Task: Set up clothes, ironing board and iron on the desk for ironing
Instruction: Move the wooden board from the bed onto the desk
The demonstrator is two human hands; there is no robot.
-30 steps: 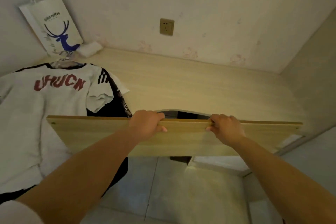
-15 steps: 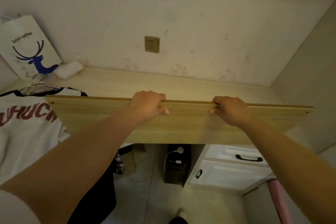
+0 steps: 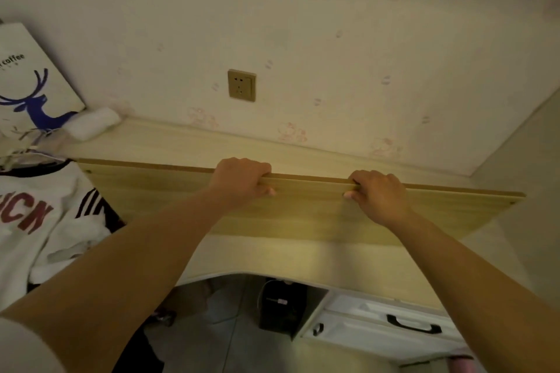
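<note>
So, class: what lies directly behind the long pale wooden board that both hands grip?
Behind the long pale wooden board runs a strip of light wooden desk, then the wall with a brass-coloured socket. The desk surface right behind the board is hidden.

The single head-worn camera looked forward and steeply down from above the person's shoulders, facing the wallpapered wall (image 3: pixel 333 39) with its socket (image 3: pixel 241 85). It sat close: both forearms filled the lower frame, reaching away from the lens. The wide angle bent the tabletop (image 3: pixel 303 257) edge and took in the floor (image 3: pixel 230 339) beneath.
</note>
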